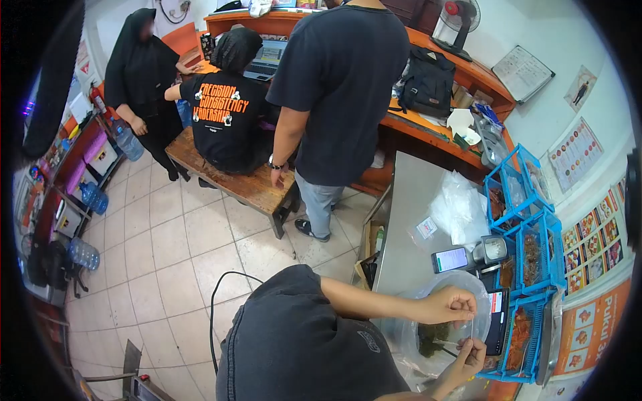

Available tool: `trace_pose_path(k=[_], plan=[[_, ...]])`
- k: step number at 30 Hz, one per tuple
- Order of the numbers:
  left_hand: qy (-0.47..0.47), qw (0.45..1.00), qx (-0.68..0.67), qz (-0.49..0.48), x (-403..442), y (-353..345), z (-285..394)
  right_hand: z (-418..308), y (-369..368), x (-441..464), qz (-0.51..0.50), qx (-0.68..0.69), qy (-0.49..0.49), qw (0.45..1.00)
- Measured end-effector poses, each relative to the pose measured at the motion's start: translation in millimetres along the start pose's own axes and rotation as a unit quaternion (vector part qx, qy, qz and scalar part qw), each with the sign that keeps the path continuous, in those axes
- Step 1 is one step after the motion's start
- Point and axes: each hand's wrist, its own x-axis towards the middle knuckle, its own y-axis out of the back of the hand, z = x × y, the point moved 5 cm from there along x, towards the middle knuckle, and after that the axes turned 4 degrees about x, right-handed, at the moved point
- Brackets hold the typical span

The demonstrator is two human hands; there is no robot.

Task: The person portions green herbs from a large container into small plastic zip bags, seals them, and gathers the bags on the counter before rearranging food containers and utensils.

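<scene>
My left hand (449, 305) is pinched closed on a small clear plastic bag (461, 330). Below it, my right hand (469, 357) also has its fingertips closed at the bag's edge. Both hands hover above a wide round tub lined with clear plastic (405, 329). A dark green-brown, crumbly food (431, 336) lies inside, with a thin dark handle (449, 351) sticking out near my right hand. The small bag's contents are too faint to make out. Just beyond my hands, a dark tablet (495, 324) leans upright.
On the steel table (408, 194) lie a phone (450, 260), a small scale (493, 248) and a heap of clear bags (458, 210). Blue baskets (539, 250) with packed food line the wall. One person (341, 93) stands by a wooden bench (234, 184); another sits at a laptop, a third stands behind.
</scene>
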Motion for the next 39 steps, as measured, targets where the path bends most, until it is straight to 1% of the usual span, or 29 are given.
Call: trace_pose_path(k=[2,5,8,11,14,17,20,23,26,29,31,32,33,34,35,36,37,38,39], plan=[[-0.022,0.998,0.055,0.017,1,0,-3,-4,1,0,-0.009,-0.028,0.018,0.999],[-0.047,0.991,0.112,0.057,-1,1,-1,2,2,-1,0.011,-0.017,0.031,0.999],[-0.049,0.988,0.146,0.028,1,1,10,-5,2,-1,0.004,-0.049,0.057,0.997],[-0.09,0.984,0.147,-0.031,-3,-13,0,-8,-8,-2,0.01,-0.08,0.06,0.995],[-0.054,0.986,0.154,-0.033,-4,-17,10,-6,-8,-2,-0.005,-0.126,0.058,0.99],[-0.061,0.988,0.137,-0.036,-6,-16,5,-17,-13,-4,-0.004,-0.16,0.089,0.983],[-0.078,0.982,0.17,-0.025,-9,-18,10,-26,-17,-5,-0.005,-0.183,0.097,0.978],[-0.119,0.974,0.191,0.009,-14,-21,15,-20,-15,-3,0.014,-0.177,0.117,0.977],[-0.123,0.97,0.205,0.037,-19,-18,15,-20,-16,-4,-0.013,-0.138,0.12,0.983],[-0.16,0.957,0.197,0.142,-9,7,25,-1,8,-6,-0.018,-0.145,0.113,0.983],[-0.093,0.973,0.112,0.18,4,40,26,5,27,-3,0.023,-0.107,0.084,0.99],[-0.049,0.981,0.081,0.166,9,43,31,7,40,-7,0.052,-0.095,0.064,0.992],[-0.002,0.988,0.048,0.147,9,39,33,8,42,-7,0.056,-0.07,0.056,0.994],[0.014,0.993,0.034,0.114,7,27,28,-8,30,-7,0.032,-0.028,0.031,0.999],[0.029,0.996,0.019,0.081,4,13,22,-19,17,-6,0.001,0.026,0.043,0.999],[0.04,0.998,0.007,0.05,2,2,14,-18,9,-7,0.015,0.066,0.004,0.998],[0.015,0.998,0.03,0.055,2,-3,11,-14,6,-5,-0.053,0.007,0.008,0.999],[-0.013,0.996,0.055,0.062,3,-7,10,-5,6,-5,-0.072,-0.016,0.0,0.997],[-0.043,0.993,0.08,0.069,4,-8,11,-1,11,-7,-0.045,0.008,-0.032,0.998]])
